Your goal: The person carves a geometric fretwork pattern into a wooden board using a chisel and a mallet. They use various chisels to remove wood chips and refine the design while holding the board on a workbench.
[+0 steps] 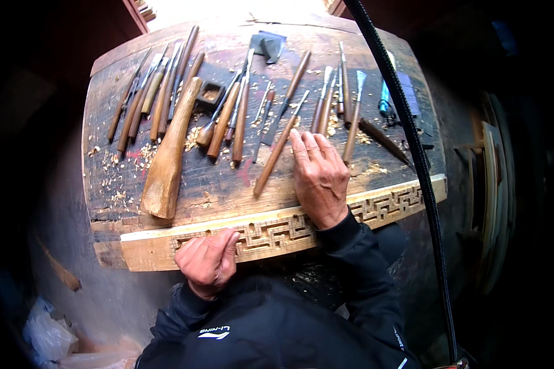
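Observation:
A long pale wooden board [271, 237], carved with an angular fretwork pattern, lies along the near edge of the bench. My left hand [208, 261] is closed over its left part, thumb against curled fingers; whatever it may hold is hidden. My right hand [321, 175] reaches across the board, palm down, with fingers stretched forward over the bench. Just left of those fingers lies a wooden-handled chisel [276, 154]. Beyond the fingertips are more chisels [321, 111], and a flared one [354, 123] lies just to the right.
A wooden mallet [169, 166] lies left of centre on the worn bench [221, 200]. Several carving tools [157, 92] fan out behind it. A small dark square box [210, 95] and wood shavings lie among them. A black cable [406, 117] hangs across the right side.

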Tool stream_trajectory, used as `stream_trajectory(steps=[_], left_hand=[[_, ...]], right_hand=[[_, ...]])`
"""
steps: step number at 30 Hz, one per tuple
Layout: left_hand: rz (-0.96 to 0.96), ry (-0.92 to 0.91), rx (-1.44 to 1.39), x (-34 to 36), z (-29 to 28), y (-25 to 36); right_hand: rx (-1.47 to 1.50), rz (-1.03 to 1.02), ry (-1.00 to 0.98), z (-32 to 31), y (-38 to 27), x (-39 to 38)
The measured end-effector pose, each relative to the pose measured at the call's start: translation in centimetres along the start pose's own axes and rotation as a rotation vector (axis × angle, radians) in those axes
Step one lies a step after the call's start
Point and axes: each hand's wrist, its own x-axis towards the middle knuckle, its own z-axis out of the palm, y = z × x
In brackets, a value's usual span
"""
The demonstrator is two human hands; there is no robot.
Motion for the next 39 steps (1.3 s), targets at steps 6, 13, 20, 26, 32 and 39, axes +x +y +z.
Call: stream_trajectory(steps=[6, 13, 20, 26, 32, 39], left_hand=[[-0.014, 0.003, 0.078, 0.1, -0.5, -0.4], [0.005, -0.015, 0.088, -0.3, 0.1, -0.7], [0.023, -0.012, 0.097, -0.3, 0.5, -0.5], [0.039, -0.015, 0.114, 0.0, 0.1, -0.5], [0.028, 0.051, 0.222, 1.2, -2.1, -0.7], [0.044, -0.006, 0.264, 6.2, -1.7, -1.2]], right_hand=[[-0.015, 0.123, 0.046, -2.2, 3.0, -0.5], [-0.186, 0.086, 0.034, -3.6, 9.8, 0.5], [-0.226, 0.078, -0.163, -4.0, 11.9, 1.0], [-0.244, 0.123, -0.178, -2.5, 11.6, 0.2], [-0.229, 0.162, -0.121, -2.9, 11.3, 0.1], [-0.164, 0.168, 0.061, -3.3, 11.0, 0.2]])
